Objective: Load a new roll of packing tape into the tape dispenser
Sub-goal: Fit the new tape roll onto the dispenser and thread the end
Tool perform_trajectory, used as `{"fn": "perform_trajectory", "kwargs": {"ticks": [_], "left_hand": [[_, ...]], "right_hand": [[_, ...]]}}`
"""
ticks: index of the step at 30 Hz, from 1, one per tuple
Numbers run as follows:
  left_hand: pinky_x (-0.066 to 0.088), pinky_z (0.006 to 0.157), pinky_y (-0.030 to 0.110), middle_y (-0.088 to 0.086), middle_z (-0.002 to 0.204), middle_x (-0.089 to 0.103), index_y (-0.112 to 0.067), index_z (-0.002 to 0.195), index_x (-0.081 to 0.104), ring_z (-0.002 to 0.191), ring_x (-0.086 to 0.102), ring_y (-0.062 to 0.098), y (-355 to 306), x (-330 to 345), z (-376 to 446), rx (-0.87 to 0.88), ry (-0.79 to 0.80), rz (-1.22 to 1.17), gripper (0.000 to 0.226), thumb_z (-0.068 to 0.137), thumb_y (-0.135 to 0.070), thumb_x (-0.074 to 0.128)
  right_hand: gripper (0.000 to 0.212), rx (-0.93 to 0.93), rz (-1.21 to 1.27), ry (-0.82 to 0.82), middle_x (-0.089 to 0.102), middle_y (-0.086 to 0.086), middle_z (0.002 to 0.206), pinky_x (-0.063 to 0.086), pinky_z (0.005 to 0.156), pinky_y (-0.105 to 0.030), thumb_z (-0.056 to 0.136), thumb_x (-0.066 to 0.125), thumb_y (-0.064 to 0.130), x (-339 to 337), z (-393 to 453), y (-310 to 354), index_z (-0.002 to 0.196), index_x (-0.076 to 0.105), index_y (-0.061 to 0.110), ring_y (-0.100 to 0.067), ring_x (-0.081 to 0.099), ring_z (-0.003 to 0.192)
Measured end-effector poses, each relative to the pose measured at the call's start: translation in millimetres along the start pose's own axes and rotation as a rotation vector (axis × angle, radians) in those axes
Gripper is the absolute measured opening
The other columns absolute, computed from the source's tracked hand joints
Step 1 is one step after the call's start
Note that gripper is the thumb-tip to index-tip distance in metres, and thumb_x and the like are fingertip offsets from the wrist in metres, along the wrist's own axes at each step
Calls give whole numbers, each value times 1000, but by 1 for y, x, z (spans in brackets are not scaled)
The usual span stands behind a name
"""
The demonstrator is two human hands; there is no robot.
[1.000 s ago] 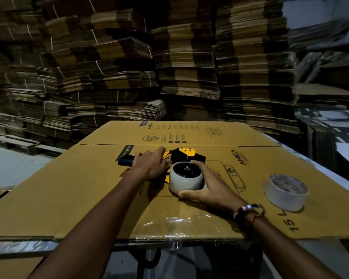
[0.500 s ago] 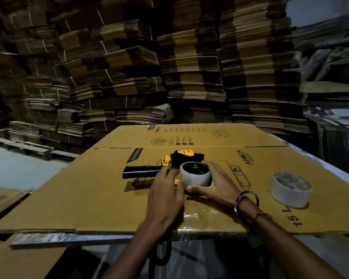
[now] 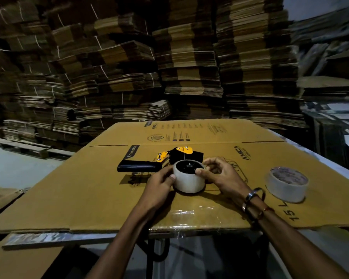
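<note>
1. Tape dispenser (image 3: 169, 161), black with yellow parts, lies on its side on a flattened cardboard sheet (image 3: 89, 188); its black handle points left.
2. Roll of tape (image 3: 188, 179), pale with a dark hub inside, sits on the dispenser's spindle end, nearest the person.
3. Left hand (image 3: 159, 186) holds the roll's left wall, fingers curled round it, thumb at the rim.
4. Right hand (image 3: 220, 176) grips the right side, thumb on the top rim, fingers bent behind; whether they touch the dispenser body cannot be told in the dim light.
5. Second roll (image 3: 286, 183) lies flat well to the right, apart from both hands.
6. Stacks of folded cartons (image 3: 189, 67) fill the background.
</note>
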State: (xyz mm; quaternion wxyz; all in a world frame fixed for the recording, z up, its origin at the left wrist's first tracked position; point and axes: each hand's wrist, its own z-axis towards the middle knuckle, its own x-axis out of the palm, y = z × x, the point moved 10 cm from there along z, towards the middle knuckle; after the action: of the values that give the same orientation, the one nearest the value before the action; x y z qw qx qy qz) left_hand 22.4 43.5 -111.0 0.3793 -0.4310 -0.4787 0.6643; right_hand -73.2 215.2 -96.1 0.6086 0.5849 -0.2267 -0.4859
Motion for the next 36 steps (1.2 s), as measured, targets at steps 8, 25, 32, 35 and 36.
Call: {"fn": "perform_trajectory", "kwargs": {"ticks": [8,25,32,35,36], "left_hand": [[49,84,18,-2,139,50,-26,145,36,118,52,12,-15,14,-3,102,47,258,76,81,-36,76],[45,96,37,7,133,45,-13,137,36,120,44,24,-18,19,-13,11,-456,527,98,65,-67,75],[38,97,33,5,130,38,-19,139,39,124,38,24,-12,19,-15,6,-285,461,85,71,-53,79],[44,98,38,5,131,40,-19,134,42,124,42,24,-11,15,-16,29,-268,423,78,72,-44,83],[46,96,37,5,133,41,-18,131,42,124,44,24,-11,15,-16,35,-263,410,75,73,-41,83]], "right_hand": [[69,28,49,96,65,-12,120,56,93,-41,60,81,44,6,1,-4,119,59,13,-28,63,113],[40,37,200,-15,73,-15,104,58,94,-45,69,84,22,-1,-8,-3,101,66,5,-34,70,103],[61,56,20,-19,68,1,110,54,89,-30,62,89,36,6,-8,-3,112,60,17,-14,64,104],[57,23,72,-65,69,-10,109,57,93,-41,61,88,34,-1,-9,-4,107,64,10,-26,66,106],[43,13,92,-82,70,-12,106,58,91,-42,69,86,25,-4,-9,-4,103,65,7,-30,67,105]]}}
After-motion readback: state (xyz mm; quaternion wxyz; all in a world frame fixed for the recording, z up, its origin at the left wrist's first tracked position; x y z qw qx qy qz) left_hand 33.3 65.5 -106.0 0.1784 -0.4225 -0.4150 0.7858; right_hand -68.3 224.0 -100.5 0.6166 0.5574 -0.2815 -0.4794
